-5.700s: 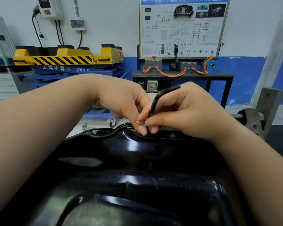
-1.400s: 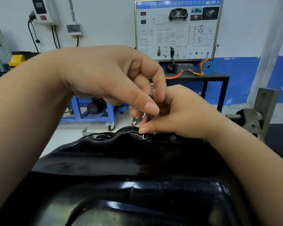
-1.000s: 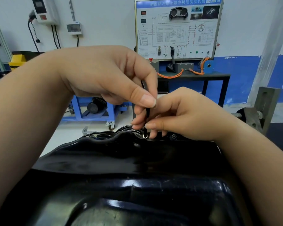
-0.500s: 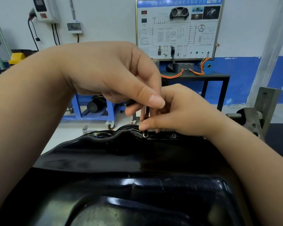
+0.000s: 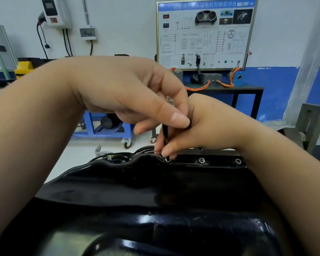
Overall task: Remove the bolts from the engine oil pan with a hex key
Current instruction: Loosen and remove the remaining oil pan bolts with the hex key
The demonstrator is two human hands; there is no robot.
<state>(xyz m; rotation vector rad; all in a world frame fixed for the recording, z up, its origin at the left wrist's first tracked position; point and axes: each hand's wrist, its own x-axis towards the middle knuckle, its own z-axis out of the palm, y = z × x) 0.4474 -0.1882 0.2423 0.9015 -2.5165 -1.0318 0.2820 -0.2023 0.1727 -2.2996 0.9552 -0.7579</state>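
Head view. Glossy black oil pan [image 5: 155, 191] fills the lower frame, with its far flange running across mid-frame.

3 bolts show along that flange: bolt 1 [image 5: 167, 159] at the left, bolt 2 [image 5: 201, 160] in the middle, bolt 3 [image 5: 238, 161] at the right. All 3 sit in the flange.

Hex key [image 5: 164, 133] stands close to upright directly above bolt 1. Its lower end is hidden behind fingertips, so I cannot tell whether it is seated in the socket.

Left hand [image 5: 129, 93]: grip pinched on the upper shaft, thumb against forefinger.

Right hand [image 5: 201, 126]: grip closed round the lower shaft, fingertips down at the flange beside bolt 1.

The hands touch each other at the key.

Background: wiring training board [image 5: 205, 32] on a black desk [image 5: 248, 88] against the wall, and a blue wheeled cart [image 5: 107, 133] on the floor at left.
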